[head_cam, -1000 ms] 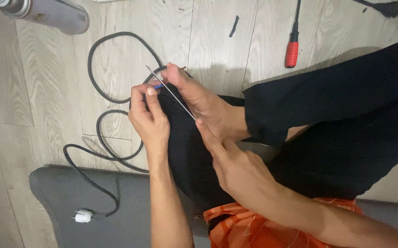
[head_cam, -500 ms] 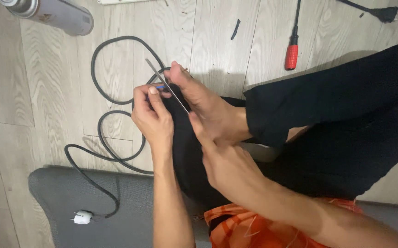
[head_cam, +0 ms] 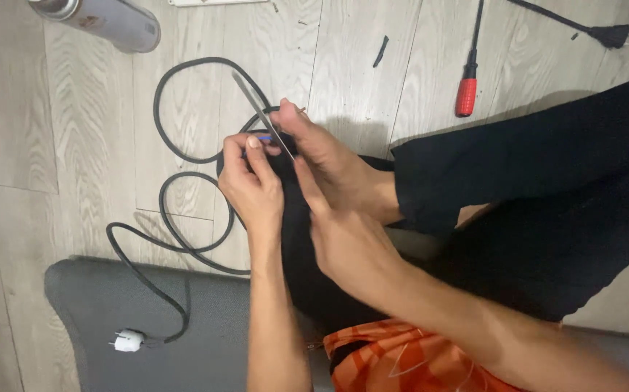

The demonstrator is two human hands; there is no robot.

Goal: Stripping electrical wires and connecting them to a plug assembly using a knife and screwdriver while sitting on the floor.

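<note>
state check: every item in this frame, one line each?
Left hand: pinching the cable end with a blue wire showing.
Right hand: holding a thin metal blade, tip up and away.
Black rubber cable: looped loosely on the wood floor.
White plug: lying unplugged on the grey mat.
Red-handled screwdriver: lying flat, untouched.
Grey metal canister: lying on its side.

Both forearms reach forward from the bottom of the view, side by side. The left hand (head_cam: 251,185) is curled, thumb and fingertips pinched together at the front. The right hand (head_cam: 347,243) lies just beside it, index finger stretched forward, the other fingers folded.
</note>
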